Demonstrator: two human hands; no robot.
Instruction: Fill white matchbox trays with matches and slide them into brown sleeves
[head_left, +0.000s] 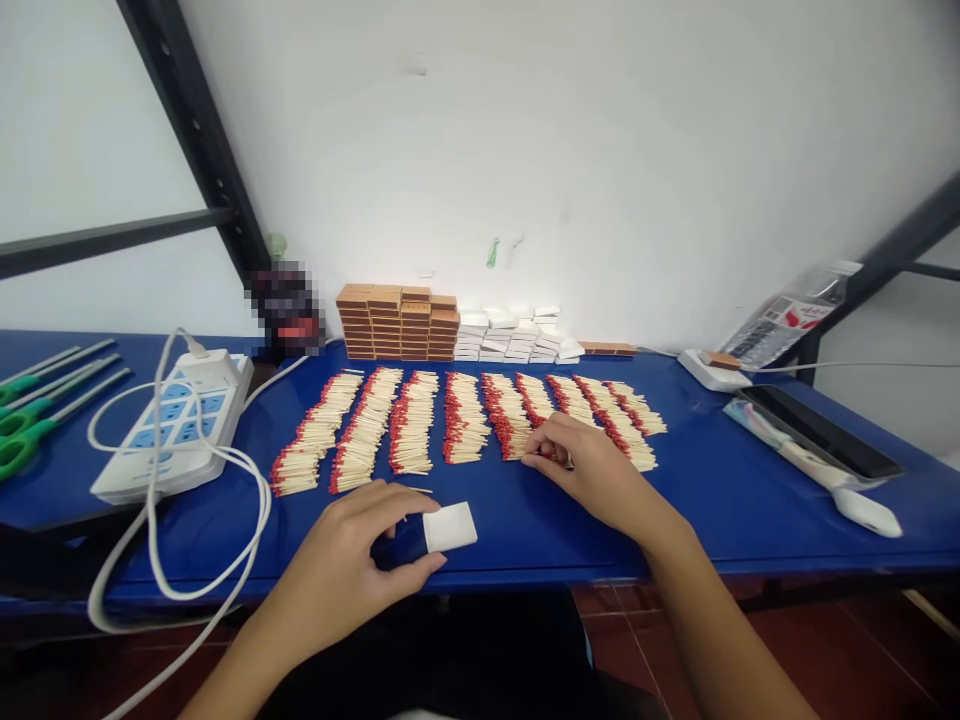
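My left hand (352,560) is closed round a small white matchbox tray (450,527) near the front edge of the blue table (750,500). My right hand (585,462) reaches forward, its fingers pinched on red-tipped matches (544,455) at the near end of one row. Several rows of matches (465,420) lie side by side across the middle of the table. Behind them, against the wall, stand stacked brown matchbox sleeves (397,322) and a pile of white trays (517,336).
A white power strip (176,425) with a looping cable lies at the left, with green-handled scissors (30,415) beyond it. At the right are a dark tablet (821,430), a white mouse (866,512), a plastic bottle (787,315) and a black frame leg.
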